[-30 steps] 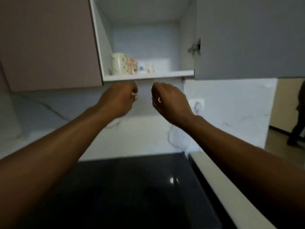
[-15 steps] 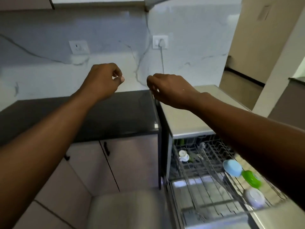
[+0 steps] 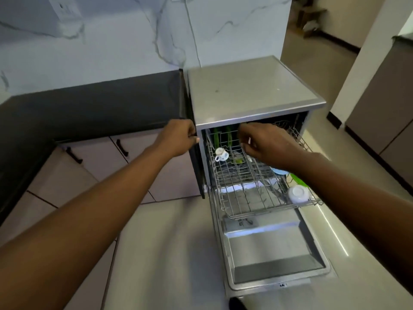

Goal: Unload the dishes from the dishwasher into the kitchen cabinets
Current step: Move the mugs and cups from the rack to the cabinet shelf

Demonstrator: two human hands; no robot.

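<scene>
The silver dishwasher (image 3: 250,90) stands open, its door (image 3: 274,256) folded down and its wire rack (image 3: 257,198) pulled out. A small white patterned cup (image 3: 221,153) lies on its side at the rack's back left. At the right lie a white bowl (image 3: 298,193), a blue dish (image 3: 278,170) and a green dish (image 3: 298,179), partly behind my right arm. Green items (image 3: 228,135) stand at the back. My left hand (image 3: 178,137) hovers beside the dishwasher's left edge, fingers loosely curled, empty. My right hand (image 3: 261,143) hangs above the rack, fingers curled, holding nothing.
A black countertop (image 3: 89,113) runs left of the dishwasher, with beige base cabinets (image 3: 96,159) and dark handles under it. A marble backsplash (image 3: 134,34) with a socket (image 3: 66,6) is behind. A doorway (image 3: 324,23) opens at the upper right.
The view has swung down from the open upper cabinet to the dishwasher. Both empty hands have dropped from the shelf to the rack's level.
</scene>
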